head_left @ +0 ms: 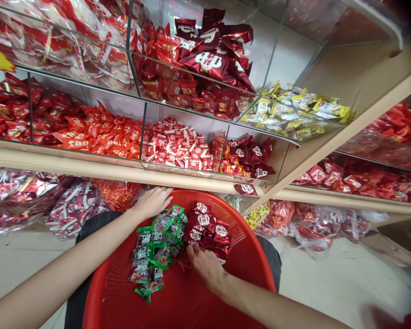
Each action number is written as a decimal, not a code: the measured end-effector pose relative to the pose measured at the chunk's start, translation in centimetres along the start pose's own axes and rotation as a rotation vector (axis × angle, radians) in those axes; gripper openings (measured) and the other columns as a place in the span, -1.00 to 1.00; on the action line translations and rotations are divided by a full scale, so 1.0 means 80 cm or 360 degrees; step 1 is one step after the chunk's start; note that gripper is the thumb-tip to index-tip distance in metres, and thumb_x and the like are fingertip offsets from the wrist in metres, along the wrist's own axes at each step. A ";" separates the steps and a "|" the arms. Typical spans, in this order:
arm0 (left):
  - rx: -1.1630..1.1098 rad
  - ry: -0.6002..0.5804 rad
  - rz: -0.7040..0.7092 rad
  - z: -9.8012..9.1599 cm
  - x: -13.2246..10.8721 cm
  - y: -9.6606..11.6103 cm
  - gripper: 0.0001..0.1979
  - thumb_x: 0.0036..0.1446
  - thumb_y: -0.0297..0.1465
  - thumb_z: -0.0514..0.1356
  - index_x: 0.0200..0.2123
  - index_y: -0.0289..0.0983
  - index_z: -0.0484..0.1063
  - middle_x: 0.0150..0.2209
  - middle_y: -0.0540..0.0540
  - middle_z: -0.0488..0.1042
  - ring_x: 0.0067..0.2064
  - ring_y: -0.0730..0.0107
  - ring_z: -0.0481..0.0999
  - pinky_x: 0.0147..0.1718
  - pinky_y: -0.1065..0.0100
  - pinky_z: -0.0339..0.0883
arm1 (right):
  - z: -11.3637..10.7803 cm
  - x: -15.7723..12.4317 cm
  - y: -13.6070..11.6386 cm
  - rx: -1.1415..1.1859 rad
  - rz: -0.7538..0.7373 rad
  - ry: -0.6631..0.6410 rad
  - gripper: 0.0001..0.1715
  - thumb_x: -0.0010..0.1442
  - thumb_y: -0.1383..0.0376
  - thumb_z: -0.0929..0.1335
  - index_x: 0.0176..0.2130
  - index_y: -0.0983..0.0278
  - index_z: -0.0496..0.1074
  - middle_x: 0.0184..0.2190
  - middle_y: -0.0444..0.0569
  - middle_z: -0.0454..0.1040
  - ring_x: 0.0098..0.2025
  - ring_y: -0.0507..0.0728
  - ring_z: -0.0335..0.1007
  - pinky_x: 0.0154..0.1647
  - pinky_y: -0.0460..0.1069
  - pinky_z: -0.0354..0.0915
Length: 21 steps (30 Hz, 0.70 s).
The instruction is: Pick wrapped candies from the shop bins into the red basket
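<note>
A red plastic basket (101, 278) with perforated walls stands between my knees. My left hand (154, 202) rests at its far left rim, fingers stretched out along the edge near the shelf board. Inside the basket, my right hand (207, 269) has its fingers curled together around a dark red candy packet (184, 264), which is mostly hidden beneath them. Beyond that hand lies a pile of dark red packets with white print (202, 220). To the left are several clear packets with green edges (157, 237), heaped against the basket wall.
Glass-fronted shelf bins hold red-and-white candies (178, 144), orange-red candies (102, 132) and yellow-and-white candies (284, 107). One dark red packet (245, 189) lies on the wooden ledge (205, 179). Bulging plastic bags of candy (77, 208) sit on the floor beneath the shelf.
</note>
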<state>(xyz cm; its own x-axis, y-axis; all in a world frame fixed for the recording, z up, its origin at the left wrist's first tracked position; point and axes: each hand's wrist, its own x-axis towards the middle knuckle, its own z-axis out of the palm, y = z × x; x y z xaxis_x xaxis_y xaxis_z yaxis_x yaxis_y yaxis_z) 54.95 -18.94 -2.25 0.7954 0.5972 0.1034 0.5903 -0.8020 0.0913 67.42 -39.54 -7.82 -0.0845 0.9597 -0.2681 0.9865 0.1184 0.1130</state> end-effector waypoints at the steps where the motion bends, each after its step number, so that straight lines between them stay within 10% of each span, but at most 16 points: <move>1: 0.0017 -0.0002 0.0007 0.000 0.000 0.000 -0.62 0.21 -0.27 -0.12 0.04 -0.24 0.23 -0.09 -0.18 0.43 -0.07 0.23 0.42 -0.12 0.28 0.27 | 0.000 0.000 0.000 0.0000 0.0003 0.0008 -0.68 0.08 0.57 0.17 -0.18 0.31 0.25 -0.28 0.04 0.43 -0.42 0.14 0.46 -0.55 -0.05 0.35; 14: 0.0103 -0.0013 0.0048 -0.004 0.000 0.002 -0.61 0.22 -0.28 -0.16 0.02 -0.30 0.23 -0.14 -0.22 0.45 -0.12 0.19 0.44 -0.17 0.25 0.30 | -0.032 -0.018 -0.002 0.0429 0.0049 -0.0144 -0.76 0.08 0.43 0.25 -0.18 0.30 0.25 -0.23 0.03 0.44 -0.27 0.12 0.44 -0.36 -0.07 0.30; 21: 0.0099 -0.0024 0.0029 -0.004 0.000 0.002 -0.62 0.22 -0.27 -0.15 0.02 -0.28 0.23 -0.12 -0.20 0.44 -0.10 0.22 0.43 -0.15 0.27 0.28 | -0.013 0.004 -0.030 0.0071 -0.0103 -0.0071 -0.70 0.09 0.56 0.17 -0.16 0.34 0.25 -0.33 0.07 0.43 -0.39 0.14 0.45 -0.54 -0.05 0.33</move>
<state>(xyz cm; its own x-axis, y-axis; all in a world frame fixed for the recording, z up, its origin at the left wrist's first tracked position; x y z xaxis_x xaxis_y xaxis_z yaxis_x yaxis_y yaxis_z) 55.03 -19.04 -1.92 0.8079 0.5825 0.0896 0.5826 -0.8123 0.0275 64.85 -39.26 -7.18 -0.1429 0.9379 -0.3162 0.9845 0.1675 0.0518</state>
